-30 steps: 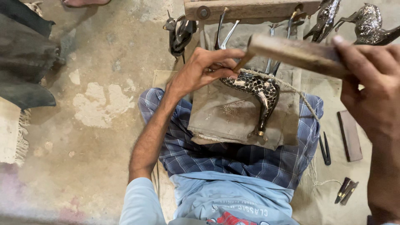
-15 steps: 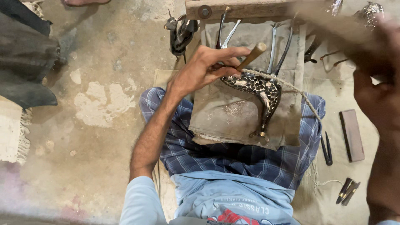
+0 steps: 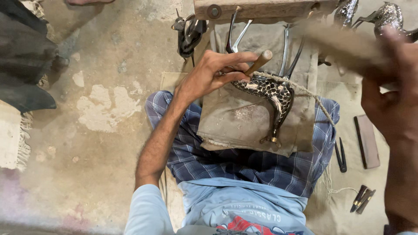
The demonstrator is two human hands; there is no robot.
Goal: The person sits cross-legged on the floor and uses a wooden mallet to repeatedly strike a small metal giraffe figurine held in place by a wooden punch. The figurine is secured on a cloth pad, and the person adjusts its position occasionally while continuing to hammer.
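The left hand (image 3: 213, 74) pinches a wooden-handled punch (image 3: 257, 62) between thumb and fingers, its tip set on the patterned metal figure (image 3: 267, 93). That figure lies just under and right of the grip, on a grey cloth (image 3: 244, 122) across the lap, with a cord (image 3: 305, 92) over it. The right hand (image 3: 394, 95), raised and blurred, is closed around a wooden mallet (image 3: 344, 43).

Two hands: the left hand (image 3: 213, 74) and the right hand (image 3: 392, 100). One wooden-handled tool (image 3: 257, 62), one patterned metal figure (image 3: 270, 93) on the lap, one cord (image 3: 305, 91), one grey cloth (image 3: 244, 122), one whetstone (image 3: 367, 141), one blurred wooden bar (image 3: 344, 45).
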